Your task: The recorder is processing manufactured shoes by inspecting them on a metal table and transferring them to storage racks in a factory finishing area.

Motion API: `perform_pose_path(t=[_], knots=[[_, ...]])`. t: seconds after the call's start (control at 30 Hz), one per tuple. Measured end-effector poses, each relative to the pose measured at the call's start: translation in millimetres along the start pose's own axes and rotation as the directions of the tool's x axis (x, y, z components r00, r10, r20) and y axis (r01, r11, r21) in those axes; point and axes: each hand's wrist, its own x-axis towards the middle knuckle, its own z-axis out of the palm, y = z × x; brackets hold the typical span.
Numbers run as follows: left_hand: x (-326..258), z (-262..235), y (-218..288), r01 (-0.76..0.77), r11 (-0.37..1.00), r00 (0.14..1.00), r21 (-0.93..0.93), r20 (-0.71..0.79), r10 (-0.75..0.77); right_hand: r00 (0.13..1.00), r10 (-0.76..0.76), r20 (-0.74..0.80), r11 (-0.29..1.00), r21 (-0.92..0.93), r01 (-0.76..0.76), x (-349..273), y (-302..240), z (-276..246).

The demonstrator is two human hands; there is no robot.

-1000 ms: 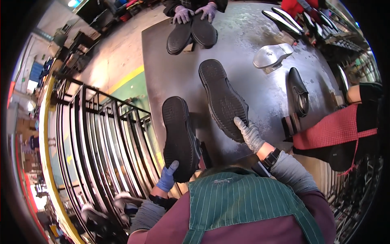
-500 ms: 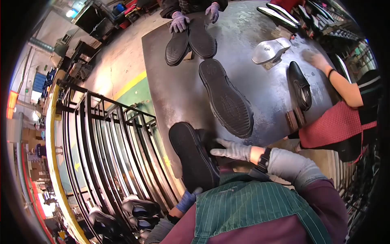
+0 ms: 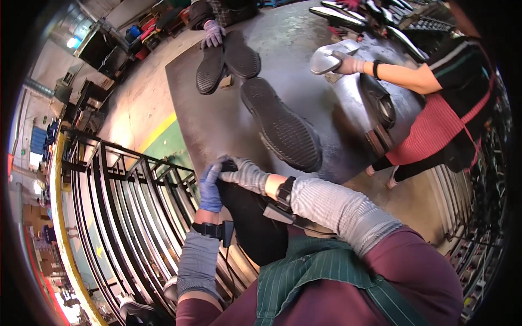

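A black shoe (image 3: pixel 253 225) stands out in front of my apron, its near end close to my body. At its far end my left hand (image 3: pixel 211 187), in a blue glove, is closed round the edge. From the right my right hand (image 3: pixel 244 174), in a grey glove, grips that same end, its fingers bent over it; the fingertips are partly hidden. Just beyond, a single black shoe (image 3: pixel 280 127) lies sole up on the metal table (image 3: pixel 187 125). Farther off, a co-worker's gloved hand (image 3: pixel 213 33) rests at a pair of upturned black shoes (image 3: pixel 242 56).
On the right another person's hand (image 3: pixel 348 64) touches a silvery shoe last (image 3: pixel 324 58). Near that person lies a black slip-on shoe (image 3: pixel 379 101). A black metal rack (image 3: pixel 125 201) stands left of the table. Several more shoes (image 3: pixel 342 16) lie at the far right.
My left hand has gone from the shoe's near end to its far end. My right hand, earlier stretched out beside it, now grips there too. The co-worker's hand has reached the silvery last.
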Motion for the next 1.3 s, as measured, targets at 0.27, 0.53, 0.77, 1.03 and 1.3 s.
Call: perform_pose_path(t=[0.27, 0.53, 0.77, 1.03, 1.3], knots=[[-74, 60, 39, -0.121, 0.981, 0.987, 0.152, 0.123, 0.102, 0.959, -0.273, -0.08, 0.942, -0.223, 0.25, -86, -36, 13], [-231, 114, -12, -0.594, 0.409, 0.769, 0.693, 0.34, 0.542, 0.963, 0.262, 0.06, 0.849, 0.46, -0.259, -227, -50, -11], [-275, 124, -52, -0.506, 0.579, 0.812, 0.64, 0.128, 0.569, 0.947, 0.259, 0.189, 0.738, -0.671, -0.068, -294, -105, -55], [-236, 86, -80, 0.147, 0.988, 0.891, 0.05, -0.441, -0.11, 0.958, -0.222, 0.184, 0.134, -0.967, 0.217, -230, -95, -191], [-120, 30, -60, 0.336, 0.941, 0.926, 0.033, -0.196, -0.323, 0.926, -0.045, -0.376, 0.931, -0.351, -0.098, -83, -23, -192]])
